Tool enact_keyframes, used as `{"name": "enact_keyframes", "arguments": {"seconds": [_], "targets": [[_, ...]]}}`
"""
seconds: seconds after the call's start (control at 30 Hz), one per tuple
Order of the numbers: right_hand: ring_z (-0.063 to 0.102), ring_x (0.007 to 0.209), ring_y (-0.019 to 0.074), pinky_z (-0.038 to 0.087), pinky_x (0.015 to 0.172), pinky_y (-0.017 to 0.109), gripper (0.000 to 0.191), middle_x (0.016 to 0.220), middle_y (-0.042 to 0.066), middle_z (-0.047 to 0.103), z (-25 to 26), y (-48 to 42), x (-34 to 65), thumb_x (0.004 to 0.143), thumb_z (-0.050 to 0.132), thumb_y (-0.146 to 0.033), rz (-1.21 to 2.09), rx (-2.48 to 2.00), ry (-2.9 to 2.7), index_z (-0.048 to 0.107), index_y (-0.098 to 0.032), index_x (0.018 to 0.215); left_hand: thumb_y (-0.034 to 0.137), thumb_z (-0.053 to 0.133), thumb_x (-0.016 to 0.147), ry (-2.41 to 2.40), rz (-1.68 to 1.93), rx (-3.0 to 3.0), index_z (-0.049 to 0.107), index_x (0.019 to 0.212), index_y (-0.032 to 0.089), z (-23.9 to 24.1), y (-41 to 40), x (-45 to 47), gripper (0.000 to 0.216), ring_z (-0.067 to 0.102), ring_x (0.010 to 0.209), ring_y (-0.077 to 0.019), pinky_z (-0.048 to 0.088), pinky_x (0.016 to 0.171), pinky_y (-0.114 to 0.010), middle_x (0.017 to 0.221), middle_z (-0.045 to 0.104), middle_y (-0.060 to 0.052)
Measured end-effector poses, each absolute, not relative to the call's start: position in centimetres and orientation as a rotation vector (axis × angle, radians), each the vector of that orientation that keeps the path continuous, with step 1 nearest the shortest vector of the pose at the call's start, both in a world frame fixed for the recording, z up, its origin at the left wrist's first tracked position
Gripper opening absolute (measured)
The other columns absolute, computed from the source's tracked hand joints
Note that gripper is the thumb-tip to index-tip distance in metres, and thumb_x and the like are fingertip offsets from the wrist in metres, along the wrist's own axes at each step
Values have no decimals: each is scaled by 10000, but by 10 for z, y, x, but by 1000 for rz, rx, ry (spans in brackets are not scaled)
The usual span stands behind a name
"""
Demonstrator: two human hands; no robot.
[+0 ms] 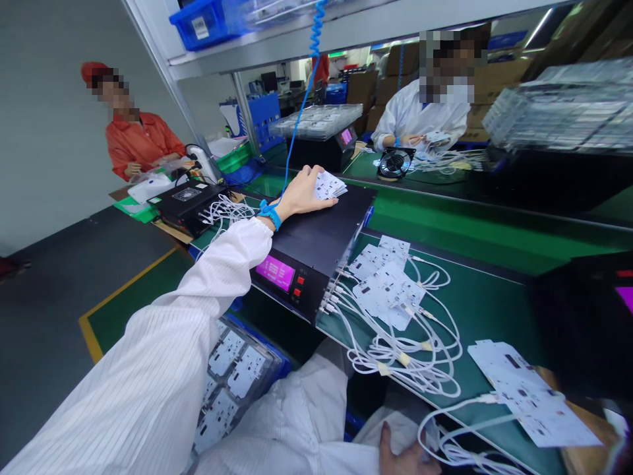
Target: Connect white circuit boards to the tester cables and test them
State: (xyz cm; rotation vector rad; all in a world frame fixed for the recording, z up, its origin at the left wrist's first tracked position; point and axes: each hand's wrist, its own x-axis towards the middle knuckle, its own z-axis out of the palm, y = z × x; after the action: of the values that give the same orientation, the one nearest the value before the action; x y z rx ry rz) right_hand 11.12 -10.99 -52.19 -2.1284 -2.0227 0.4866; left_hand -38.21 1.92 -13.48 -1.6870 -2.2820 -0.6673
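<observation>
My left hand point(302, 192), with a blue strap and coiled blue cord at the wrist, reaches over a black tester box point(316, 227). Its fingers and thumb close around a small stack of white circuit boards point(328, 187) at the far part of the box's top. At the bottom edge, my right hand point(405, 456) lies low by my lap with fingers apart, partly cut off; I see nothing in it. Beside the box, more white circuit boards point(388, 290) overlap on the green bench, with white cables point(410, 359) plugged into the box's side.
Another board point(534, 396) with a cable lies at right, near a dark box point(588, 323). Trays of boards point(232, 369) sit below the bench. A small fan point(394, 162) stands across the bench. Two people work nearby, one in white point(420, 112), one in orange point(143, 142).
</observation>
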Motion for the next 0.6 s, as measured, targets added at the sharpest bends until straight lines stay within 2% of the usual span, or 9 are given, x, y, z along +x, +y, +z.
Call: {"name": "enact_keyframes", "arguments": {"seconds": [0.27, 0.4, 0.6], "targets": [[639, 1094, 533, 530, 892, 662, 971, 1315, 378, 546, -517, -113, 107, 931, 350, -788, 464, -2118, -1990, 368, -96, 1613, 516, 838, 739, -2269, -709, -1687, 490, 1360, 156, -136, 20, -383, 798, 588, 1230, -358, 468, 1128, -474, 1293, 544, -183], [653, 1059, 526, 543, 868, 657, 981, 1276, 357, 569, -517, -112, 109, 920, 354, -802, 485, -2124, -1991, 380, -103, 1608, 607, 824, 732, -2279, -671, -1676, 502, 1357, 180, -137, 21, -385, 822, 568, 1257, -379, 442, 1146, -507, 1279, 547, -178], [644, 1083, 508, 542, 906, 661, 960, 1273, 317, 570, -519, -112, 109, 925, 359, -788, 444, -2119, -1996, 373, -118, 1612, 647, 778, 766, -2270, -602, -1696, 518, 1367, 122, -138, 22, -385, 840, 532, 1293, -407, 413, 1156, -512, 1276, 545, -223]]}}
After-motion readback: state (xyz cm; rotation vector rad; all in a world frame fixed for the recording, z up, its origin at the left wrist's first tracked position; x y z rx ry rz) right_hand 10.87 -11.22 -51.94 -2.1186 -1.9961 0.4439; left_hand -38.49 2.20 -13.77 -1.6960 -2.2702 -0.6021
